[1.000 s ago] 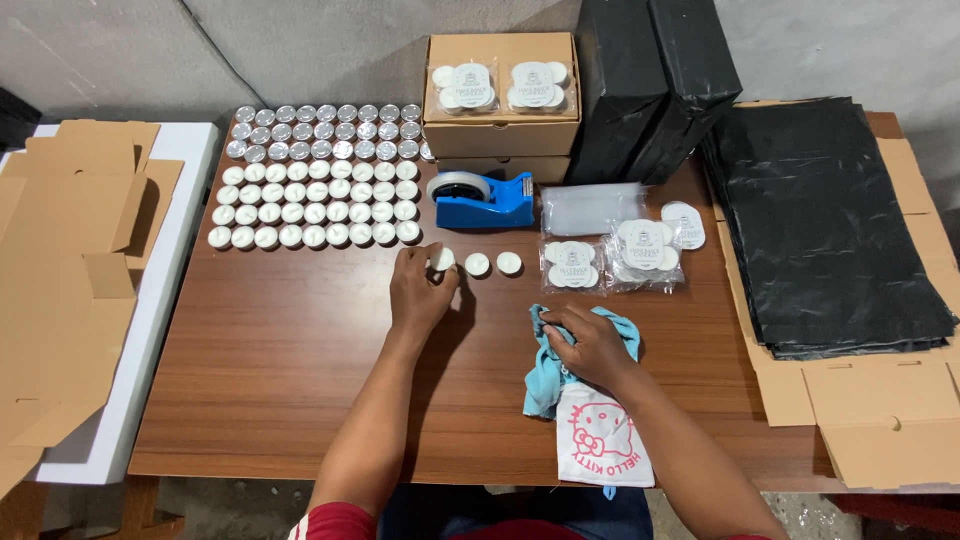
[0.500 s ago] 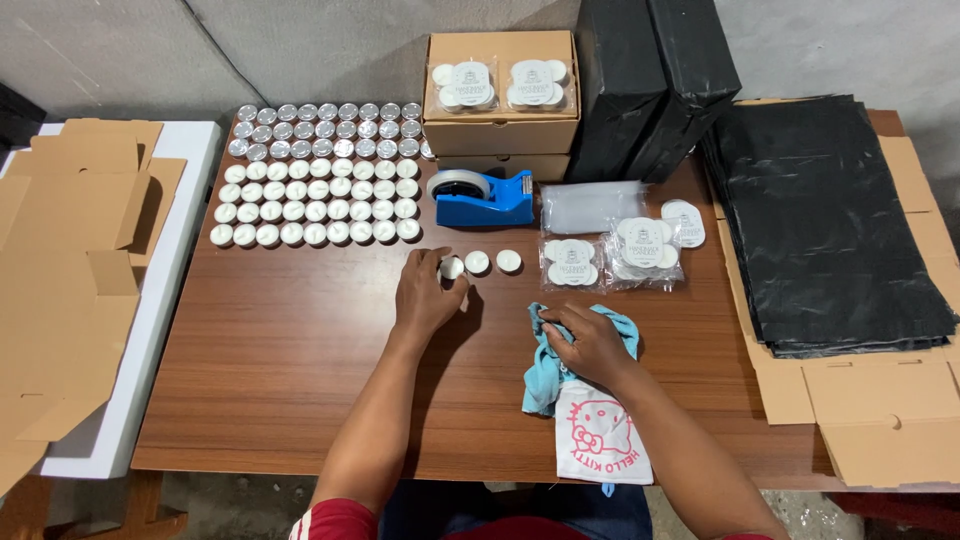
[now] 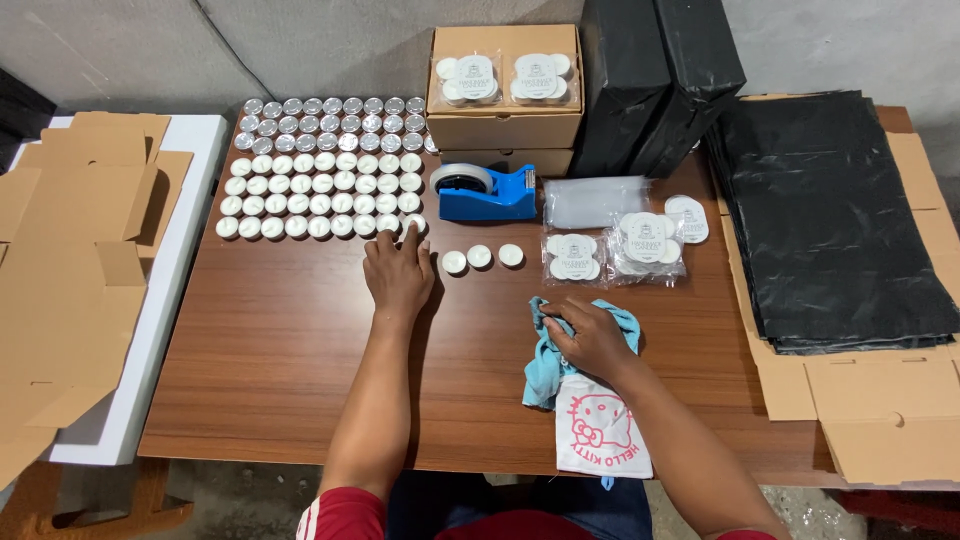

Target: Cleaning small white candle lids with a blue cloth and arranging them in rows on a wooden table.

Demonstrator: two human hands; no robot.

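Head view, looking down on a brown wooden worktop [image 3: 300,380]. The left hand [image 3: 398,272] lay palm-down, fingers spread and closed on nothing, its fingertips touching the nearest row of a grid of tealight candles [image 3: 325,165] that filled the worktop toward 11 o'clock (white tops in the near rows, silvery cups in the far rows). Just beside that hand, toward 3 o'clock, three loose tealights [image 3: 481,258] sat in a short line, apart from the grid. The right hand [image 3: 590,338] rested at 5 o'clock of centre on a light blue cloth [image 3: 545,375], its fingers curled down onto the fabric; whether the grip was pinching the cloth or merely pressing it could not be told. A white printed bag [image 3: 603,435] lay partly under the cloth at the near edge. A blue tape dispenser [image 3: 487,190] stood at 12 o'clock of the loose tealights, with a closed cardboard box [image 3: 505,125] behind it carrying two clear packs of candles. Further clear packs of tealights [image 3: 615,243] lay at 2 o'clock of the right hand. Black sheets [image 3: 835,215] were stacked at 3 o'clock, and flat cardboard blanks [image 3: 70,270] at 9 o'clock.
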